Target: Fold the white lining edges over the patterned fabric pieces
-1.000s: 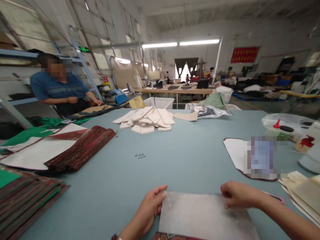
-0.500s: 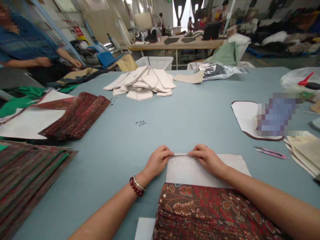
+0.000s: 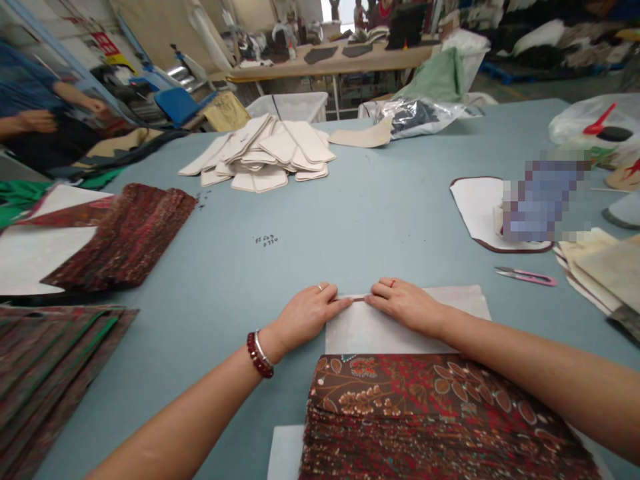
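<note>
My left hand [image 3: 311, 312] and my right hand [image 3: 404, 305] face each other at the far edge of a white-backed fabric piece [image 3: 390, 333]. Fingers and thumbs of both are closed on that edge, which is turned over. Between the fingertips a narrow dark strip of its other side shows. The piece lies on a thick stack of brown and red floral fabric [image 3: 380, 393], nearest to me. A beaded bracelet and a metal bangle circle the left wrist. Part of the turned edge is hidden under my fingers.
Pink-handled thread snips [image 3: 527, 276] lie right of my hands. Further back are a pile of cream panels [image 3: 270, 150] and a white panel with dark edging [image 3: 475, 207]. Fabric stacks [image 3: 125, 233] stand on the left. A person in blue [image 3: 30, 100] is at the far left.
The view has tilted down and shifted slightly right. Between my fingertips the edge showed pale before; now a dark strip shows there. My left fingers have stretched further along the edge.
</note>
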Demonstrator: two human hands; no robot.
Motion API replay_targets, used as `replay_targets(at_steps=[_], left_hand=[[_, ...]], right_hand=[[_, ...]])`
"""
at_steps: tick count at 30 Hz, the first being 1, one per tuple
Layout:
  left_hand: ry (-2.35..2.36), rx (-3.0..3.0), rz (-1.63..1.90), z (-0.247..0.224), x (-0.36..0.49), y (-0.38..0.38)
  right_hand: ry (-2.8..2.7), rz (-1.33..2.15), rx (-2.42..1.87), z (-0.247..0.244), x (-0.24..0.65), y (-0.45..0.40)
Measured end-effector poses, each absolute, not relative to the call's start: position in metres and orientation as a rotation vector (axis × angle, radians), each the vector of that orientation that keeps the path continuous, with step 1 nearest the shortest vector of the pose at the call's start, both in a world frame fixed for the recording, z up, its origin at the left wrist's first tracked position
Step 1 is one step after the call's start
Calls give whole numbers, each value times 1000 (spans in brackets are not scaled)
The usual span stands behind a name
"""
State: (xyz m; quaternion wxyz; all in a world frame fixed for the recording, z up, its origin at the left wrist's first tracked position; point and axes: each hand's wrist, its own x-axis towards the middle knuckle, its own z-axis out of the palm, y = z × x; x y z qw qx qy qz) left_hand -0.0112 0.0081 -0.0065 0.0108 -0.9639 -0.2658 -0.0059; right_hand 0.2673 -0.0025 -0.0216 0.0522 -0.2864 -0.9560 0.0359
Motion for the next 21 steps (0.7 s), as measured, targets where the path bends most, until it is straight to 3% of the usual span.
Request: replay_targets(at_steps=[21], left_hand=[[-967,-2948,-235,-23,-46,-2]], right_hand=[[-2833,307,-974,-18,423,-26]])
